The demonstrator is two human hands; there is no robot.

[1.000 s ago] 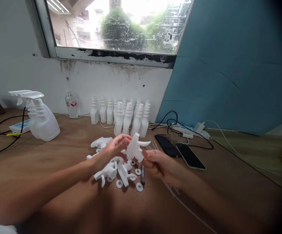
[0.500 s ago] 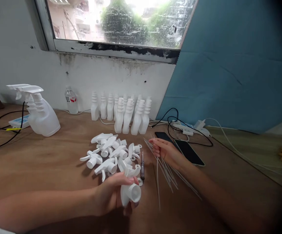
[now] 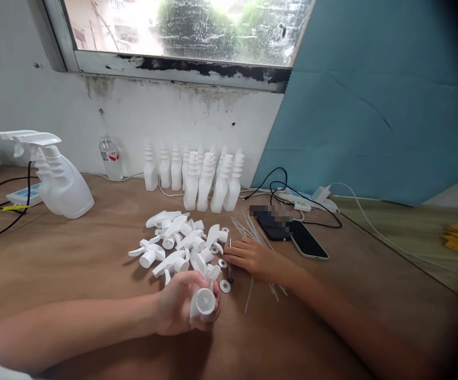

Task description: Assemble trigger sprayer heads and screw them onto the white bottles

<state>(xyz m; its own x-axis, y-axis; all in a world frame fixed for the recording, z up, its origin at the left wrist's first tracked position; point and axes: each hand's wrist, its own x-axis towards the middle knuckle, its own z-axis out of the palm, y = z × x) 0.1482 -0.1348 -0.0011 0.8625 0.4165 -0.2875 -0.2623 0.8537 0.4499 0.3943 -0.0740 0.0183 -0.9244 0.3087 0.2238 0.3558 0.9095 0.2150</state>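
Note:
My left hand [image 3: 185, 303] is wrapped around a white trigger spray head [image 3: 205, 302], its round cap opening facing me. Stretched out low over the table, my right hand [image 3: 253, 258] has its fingertips at a screwdriver [image 3: 229, 272], partly covering it; the thumb is hidden. Small white ring washers [image 3: 225, 286] lie close to those fingertips. Beyond my left hand is a pile of white trigger spray heads [image 3: 173, 243]. Thin white tubes [image 3: 248, 295] lie partly under my right hand.
Several white bottles [image 3: 205, 182] without tops stand by the wall. Two phones [image 3: 310, 240] lie right of the tubes. Farther left are large white spray bottles [image 3: 68, 184] and a clear labelled bottle [image 3: 111, 158]. Black cables [image 3: 278, 182] and a power strip [image 3: 298, 199] run along the back.
My right hand has moved left and nearer from the tubes to the screwdriver and washers, its fingers straightening. My left hand still holds the spray head, shifted slightly left. The view has tilted slightly.

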